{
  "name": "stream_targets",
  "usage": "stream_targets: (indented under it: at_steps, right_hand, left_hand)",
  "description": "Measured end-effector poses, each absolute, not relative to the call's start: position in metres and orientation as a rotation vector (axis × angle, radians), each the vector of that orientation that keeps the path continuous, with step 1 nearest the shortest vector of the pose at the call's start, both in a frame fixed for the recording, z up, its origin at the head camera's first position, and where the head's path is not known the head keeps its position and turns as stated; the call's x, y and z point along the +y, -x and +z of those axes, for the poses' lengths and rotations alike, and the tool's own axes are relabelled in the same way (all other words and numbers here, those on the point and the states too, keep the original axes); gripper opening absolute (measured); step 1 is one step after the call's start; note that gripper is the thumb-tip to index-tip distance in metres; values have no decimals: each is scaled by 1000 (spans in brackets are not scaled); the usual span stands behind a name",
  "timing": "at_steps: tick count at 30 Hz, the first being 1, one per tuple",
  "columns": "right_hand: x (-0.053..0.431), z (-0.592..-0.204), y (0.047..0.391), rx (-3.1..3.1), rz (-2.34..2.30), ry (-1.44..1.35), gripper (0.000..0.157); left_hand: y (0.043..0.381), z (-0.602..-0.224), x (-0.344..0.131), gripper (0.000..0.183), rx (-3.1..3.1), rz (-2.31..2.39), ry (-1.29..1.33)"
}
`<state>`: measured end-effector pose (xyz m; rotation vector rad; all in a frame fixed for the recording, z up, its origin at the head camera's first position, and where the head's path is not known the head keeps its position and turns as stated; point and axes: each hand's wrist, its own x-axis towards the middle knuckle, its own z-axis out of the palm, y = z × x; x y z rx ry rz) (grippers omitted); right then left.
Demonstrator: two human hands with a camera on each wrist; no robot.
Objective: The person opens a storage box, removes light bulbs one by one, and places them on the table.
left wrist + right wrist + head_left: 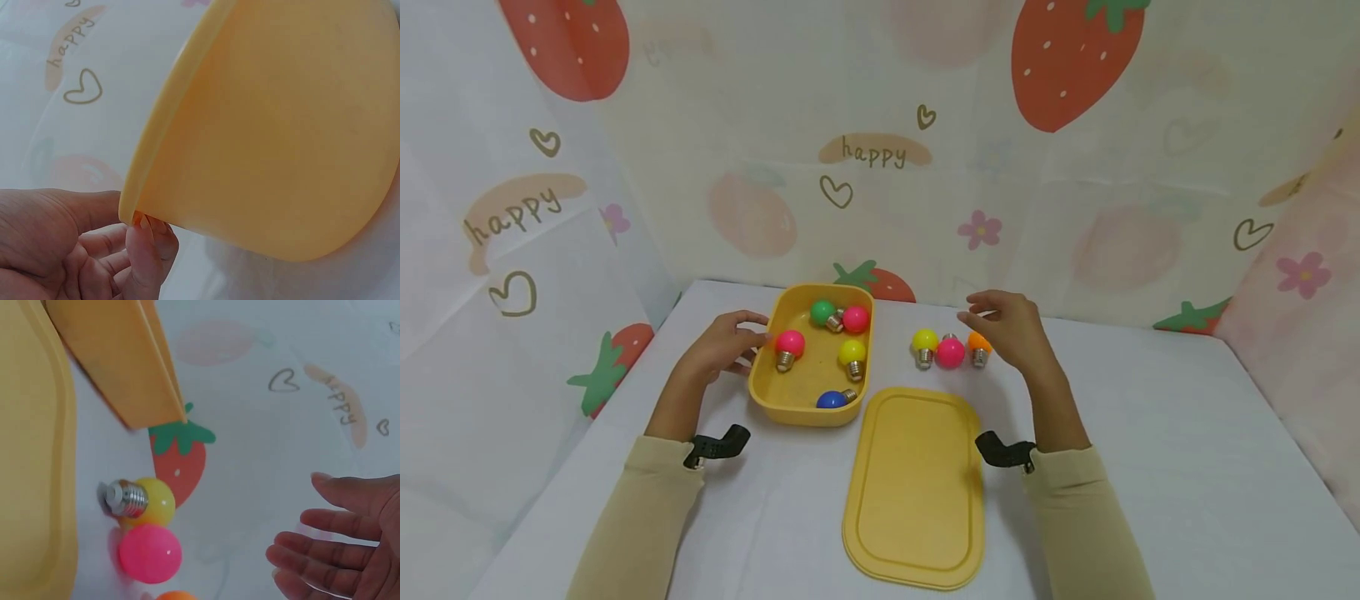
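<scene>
A yellow plastic box [811, 415] holds several small light bulbs: green [822, 313], two pink, yellow [852, 352] and blue [831, 400]. At its left side my left hand [722, 346] pinches the rim, with fingers under the lip in the left wrist view. My right hand [1009, 327] hovers just above and right of three bulbs on the table, its fingers extended and holding nothing. Those three are a yellow bulb [925, 342], a pink bulb [951, 352] and an orange bulb [979, 343], partly hidden by the hand in the head view.
Right of the box and nearer to me, a flat yellow lid [917, 492] lies on the white tabletop [1150, 467]. Strawberry-printed cloth [880, 217] hangs behind the table and at both sides. A dark camera mount sits on each wrist.
</scene>
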<state>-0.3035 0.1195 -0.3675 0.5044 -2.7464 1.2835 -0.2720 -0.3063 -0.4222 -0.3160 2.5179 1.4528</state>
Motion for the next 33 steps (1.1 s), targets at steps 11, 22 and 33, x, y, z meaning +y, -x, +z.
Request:
stream_targets:
  at_steps: [11,22,33]
  right_hand:
    - [93,-364,290,-2736,1283,-681,39]
    - [66,-363,276,-2732,1413,-821,36]
    - [40,-366,264,-2729,1388,-991,35]
  left_hand:
    - [272,-422,-306,55,2518,1463,302]
    - [272,-421,-305,55,2517,1455,312]
    - [271,-419,-307,55,2511,1453,309]
